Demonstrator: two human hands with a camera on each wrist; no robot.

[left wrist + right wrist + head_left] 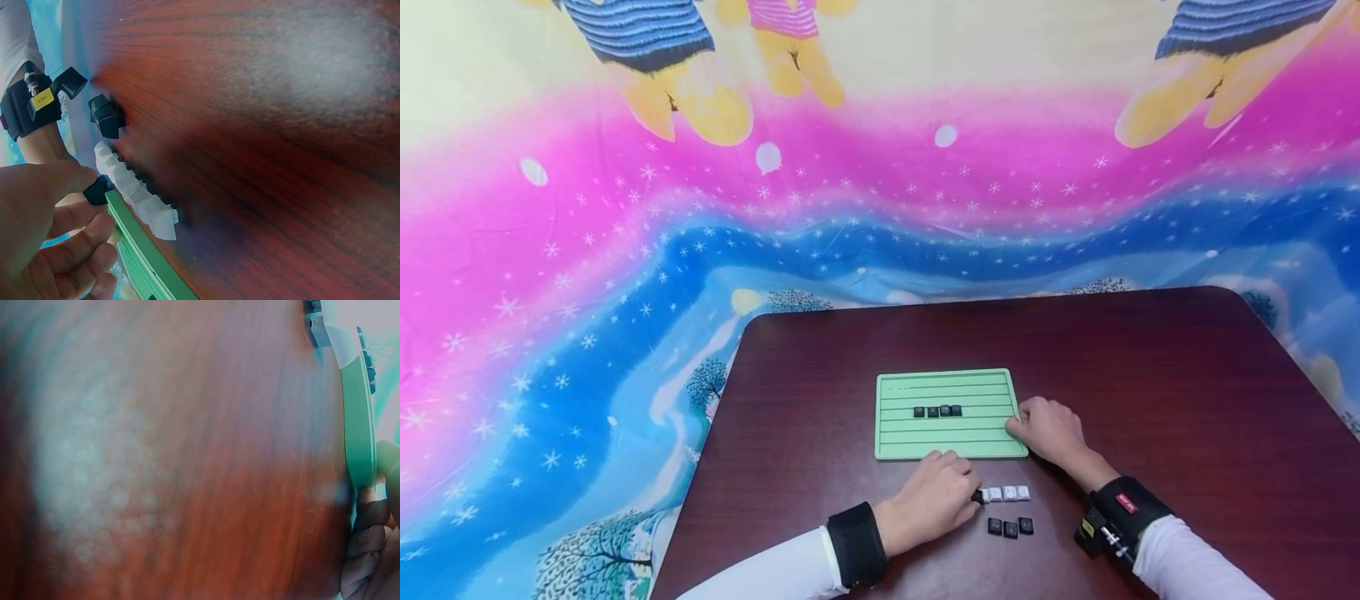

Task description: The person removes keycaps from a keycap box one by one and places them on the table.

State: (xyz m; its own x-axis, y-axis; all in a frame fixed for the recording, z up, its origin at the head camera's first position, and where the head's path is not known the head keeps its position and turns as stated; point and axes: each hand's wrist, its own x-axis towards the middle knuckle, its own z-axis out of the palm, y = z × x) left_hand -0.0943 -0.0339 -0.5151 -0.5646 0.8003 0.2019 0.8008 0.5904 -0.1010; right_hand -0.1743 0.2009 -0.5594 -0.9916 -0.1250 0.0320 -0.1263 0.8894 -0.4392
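The left hand (31, 212) is pinching a black keycap (96, 191) between thumb and finger, right by the end of a green board (153, 262). Alongside the board, a slanting row of white keycaps (134, 192) is lying on the red-brown table (269, 162), with a cluster of loose black keycaps (107, 117) sitting near the row's upper end. At the upper left, the right arm (42, 145) is wearing a black wristband (17, 112) below a white sleeve (15, 40), while pale glare is whitening the table's upper right.

The head view is evenly bright; pale glare clouds the tabletop (219, 456) in both wrist views.
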